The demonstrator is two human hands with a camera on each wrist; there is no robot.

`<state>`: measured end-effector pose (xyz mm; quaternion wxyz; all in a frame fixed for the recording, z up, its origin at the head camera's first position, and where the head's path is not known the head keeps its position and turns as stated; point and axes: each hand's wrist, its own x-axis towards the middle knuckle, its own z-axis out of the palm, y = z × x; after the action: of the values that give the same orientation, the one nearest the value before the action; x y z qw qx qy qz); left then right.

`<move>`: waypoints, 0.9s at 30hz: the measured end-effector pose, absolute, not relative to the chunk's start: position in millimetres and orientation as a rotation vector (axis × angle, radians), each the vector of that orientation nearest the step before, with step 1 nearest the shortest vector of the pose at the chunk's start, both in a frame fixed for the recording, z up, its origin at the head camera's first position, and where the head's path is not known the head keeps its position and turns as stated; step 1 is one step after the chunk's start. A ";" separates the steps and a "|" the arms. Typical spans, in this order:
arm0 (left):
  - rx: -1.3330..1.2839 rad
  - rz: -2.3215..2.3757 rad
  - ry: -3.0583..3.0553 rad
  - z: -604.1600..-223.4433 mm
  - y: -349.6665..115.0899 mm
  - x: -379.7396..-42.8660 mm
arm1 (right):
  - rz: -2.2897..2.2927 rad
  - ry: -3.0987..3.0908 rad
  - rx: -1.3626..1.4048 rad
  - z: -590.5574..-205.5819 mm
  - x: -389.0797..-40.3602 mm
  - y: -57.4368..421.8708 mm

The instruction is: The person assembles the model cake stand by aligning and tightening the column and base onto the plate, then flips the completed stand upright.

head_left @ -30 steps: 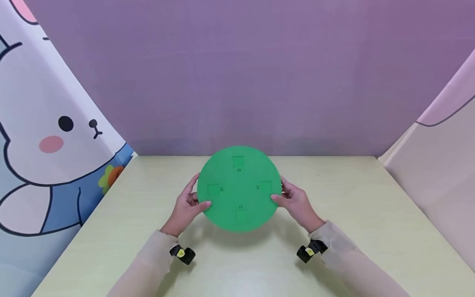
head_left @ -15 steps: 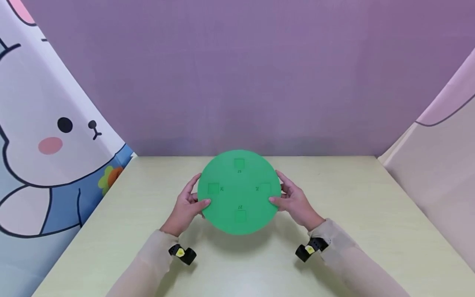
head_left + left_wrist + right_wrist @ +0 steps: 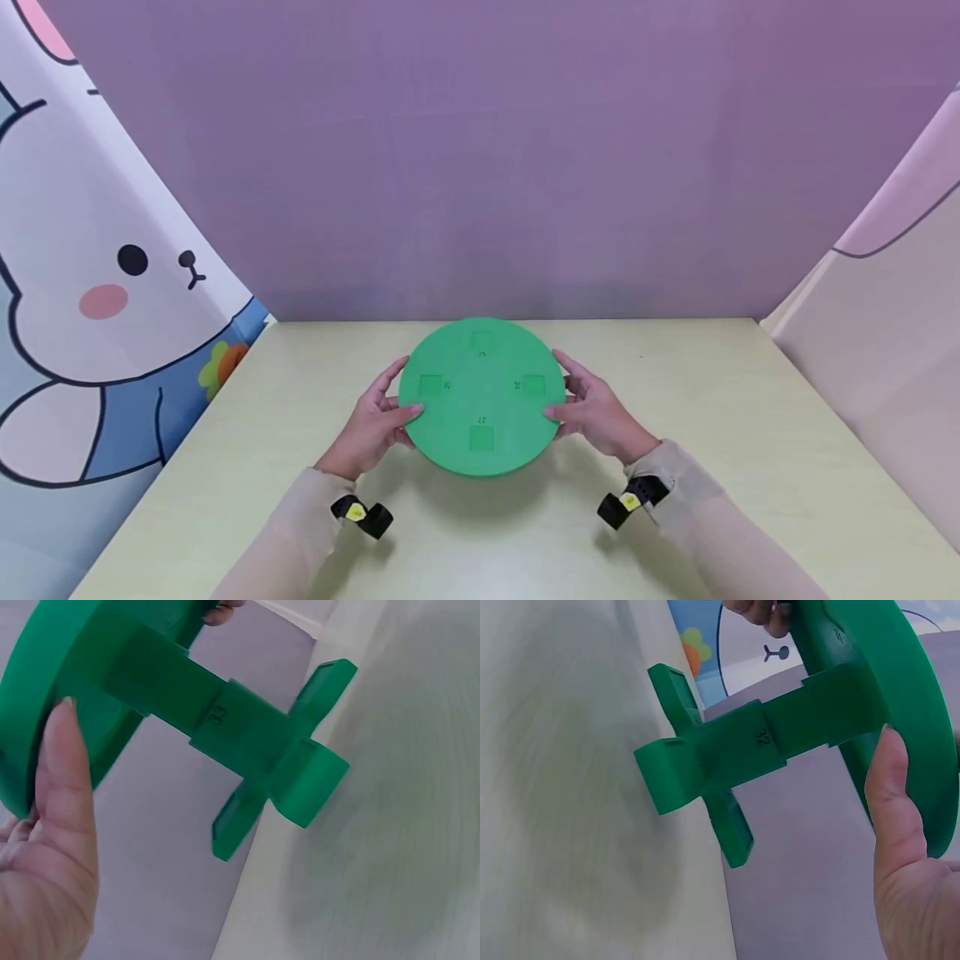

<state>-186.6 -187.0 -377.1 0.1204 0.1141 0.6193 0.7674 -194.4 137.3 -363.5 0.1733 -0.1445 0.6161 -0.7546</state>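
Observation:
A small green pedestal table [image 3: 482,400] is held upright between both hands, its round top facing up. Square recesses with printed numbers are set around the top. My left hand [image 3: 372,427] grips the rim on the left, thumb over the top face. On the opposite side my right hand [image 3: 603,418] holds the rim the same way. Below the top, hidden in the head view, a square column [image 3: 225,716] marked 33 ends in splayed feet. The right wrist view shows the column [image 3: 780,731] marked 32, with the feet close over the tabletop.
The pale wooden tabletop [image 3: 720,400] carries the soft shadows of the hands and the green piece. A purple cloth [image 3: 495,158] rises along its back edge. Side cloths stand left and right, the left cloth [image 3: 67,350] printed with a cartoon animal.
The round top has sunk a little in the head view and lies flatter, its far edge coming down most. Both hands keep their hold on the rim.

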 end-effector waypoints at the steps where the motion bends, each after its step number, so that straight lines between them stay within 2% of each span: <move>1: 0.333 2.247 1.789 -377.3 -187.4 -187.0 | -2.148 1.729 -0.410 -362.8 -194.4 137.0; 27: 0.252 2.255 1.635 -380.6 -191.1 -192.3 | -2.156 1.693 -0.377 -369.2 -201.6 136.9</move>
<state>-192.3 -191.1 -380.6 0.1714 0.0887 0.5759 0.7944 -201.6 136.9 -369.2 0.1863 -0.1339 0.6012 -0.7654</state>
